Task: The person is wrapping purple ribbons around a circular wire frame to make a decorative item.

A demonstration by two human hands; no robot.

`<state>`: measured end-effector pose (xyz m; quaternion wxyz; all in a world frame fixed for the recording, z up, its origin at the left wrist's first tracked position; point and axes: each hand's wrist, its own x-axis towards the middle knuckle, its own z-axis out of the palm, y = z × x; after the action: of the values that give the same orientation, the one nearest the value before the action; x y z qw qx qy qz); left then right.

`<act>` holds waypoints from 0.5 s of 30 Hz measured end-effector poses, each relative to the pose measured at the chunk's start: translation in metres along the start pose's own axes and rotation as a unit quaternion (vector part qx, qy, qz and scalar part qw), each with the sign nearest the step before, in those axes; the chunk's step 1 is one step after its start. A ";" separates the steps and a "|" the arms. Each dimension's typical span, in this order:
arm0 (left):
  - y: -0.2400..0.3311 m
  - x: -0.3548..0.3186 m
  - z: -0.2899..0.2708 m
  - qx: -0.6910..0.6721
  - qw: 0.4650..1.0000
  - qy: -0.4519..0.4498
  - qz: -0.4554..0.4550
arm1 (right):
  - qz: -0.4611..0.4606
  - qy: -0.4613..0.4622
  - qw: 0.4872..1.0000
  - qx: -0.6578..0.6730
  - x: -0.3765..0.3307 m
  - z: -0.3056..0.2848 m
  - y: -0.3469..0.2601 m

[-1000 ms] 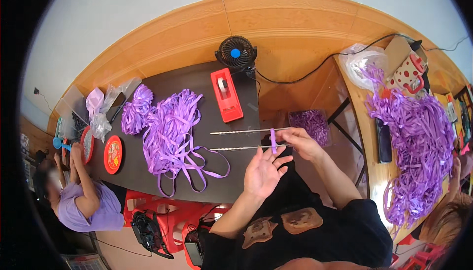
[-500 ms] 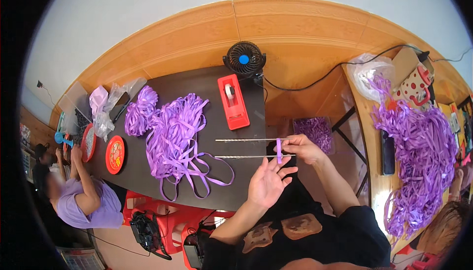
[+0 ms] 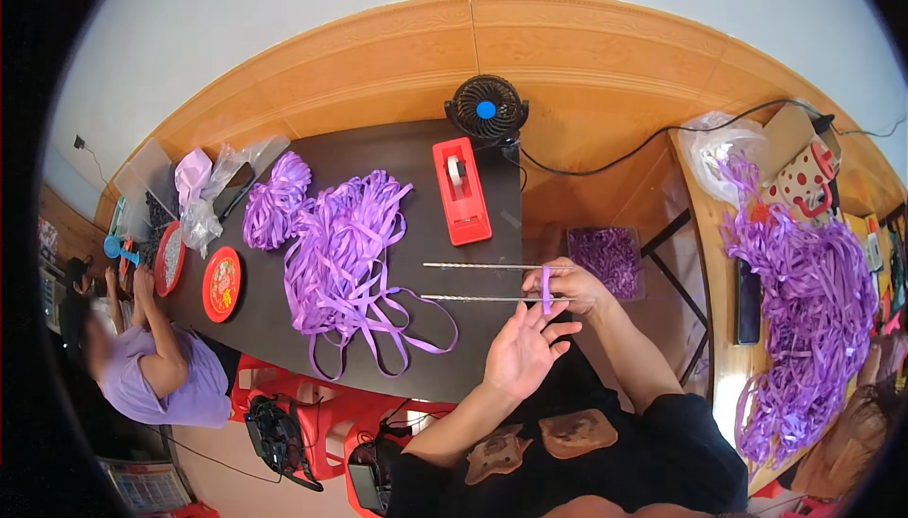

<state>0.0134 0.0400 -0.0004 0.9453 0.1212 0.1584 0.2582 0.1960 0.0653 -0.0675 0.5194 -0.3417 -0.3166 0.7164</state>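
Note:
Two thin metal rods lie parallel, running from over the dark table out past its right edge. Around their right ends passes a short band of purple ribbon. My right hand is at that band with fingers bent and pressed together on it; its fingertips are partly hidden. Just below the nearer rod, my left hand is turned palm up with fingers apart, its fingertips close to the ribbon's lower end. A loose heap of purple ribbon lies on the table left of the rods.
A red tape dispenser and black fan stand behind the rods. Left are a ribbon bundle and red plate. A side table holds more ribbon and a phone. A person sits far left.
The view has shifted slightly, so the table things sit a little further right. My right fingers have curled in more at the ribbon band; my left hand stays palm up under the rods.

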 end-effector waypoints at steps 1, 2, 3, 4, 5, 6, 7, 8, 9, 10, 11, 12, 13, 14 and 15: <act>0.000 0.000 0.000 0.000 1.000 -0.001 0.002 | 0.000 -0.002 1.000 -0.002 0.000 0.000 -0.002; 0.000 0.001 0.000 0.000 1.000 0.001 0.001 | 0.009 -0.002 1.000 -0.013 0.000 -0.001 -0.003; 0.000 0.001 0.000 0.000 1.000 0.003 0.000 | 0.017 -0.002 1.000 -0.024 0.000 -0.001 -0.005; 0.000 0.001 0.000 0.001 1.000 0.002 0.001 | 0.017 -0.003 1.000 -0.025 0.001 0.000 -0.007; 0.000 0.000 0.000 0.001 1.000 0.003 0.003 | 0.027 -0.002 0.999 -0.031 0.000 0.001 -0.009; 0.000 0.000 0.000 0.003 1.000 0.003 0.004 | 0.038 -0.001 0.999 -0.037 -0.001 0.002 -0.011; 0.000 -0.001 0.001 0.004 1.000 0.002 0.003 | 0.035 0.000 0.999 -0.037 0.000 -0.001 -0.010; 0.000 0.000 0.001 0.003 1.000 0.004 0.003 | 0.059 0.002 0.997 -0.042 0.002 -0.004 -0.010; 0.000 0.000 0.001 0.002 1.000 0.007 0.004 | 0.082 0.004 0.996 -0.046 0.003 -0.007 -0.010; -0.001 0.000 0.001 0.003 1.000 0.005 0.002 | 0.079 0.005 0.996 -0.046 0.000 -0.008 -0.009; -0.001 0.000 0.000 -0.001 1.000 0.003 0.000 | 0.064 0.021 0.997 -0.046 -0.001 -0.001 -0.011; -0.001 0.001 0.000 -0.006 1.000 0.002 -0.003 | 0.048 0.037 0.997 -0.045 -0.003 0.005 -0.013; -0.002 0.001 0.000 -0.005 1.000 0.001 -0.003 | 0.046 0.037 0.997 -0.046 -0.004 0.009 -0.013; -0.001 0.001 0.000 -0.006 1.000 -0.001 -0.002 | 0.025 0.062 0.997 -0.026 -0.005 0.013 -0.011; -0.001 0.001 0.000 -0.007 1.000 -0.002 0.000 | 0.005 0.087 0.996 -0.006 -0.007 0.015 -0.011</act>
<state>0.0148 0.0393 -0.0011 0.9464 0.1154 0.1550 0.2589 0.1911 0.0595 -0.0490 0.5394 -0.4075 -0.2727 0.6846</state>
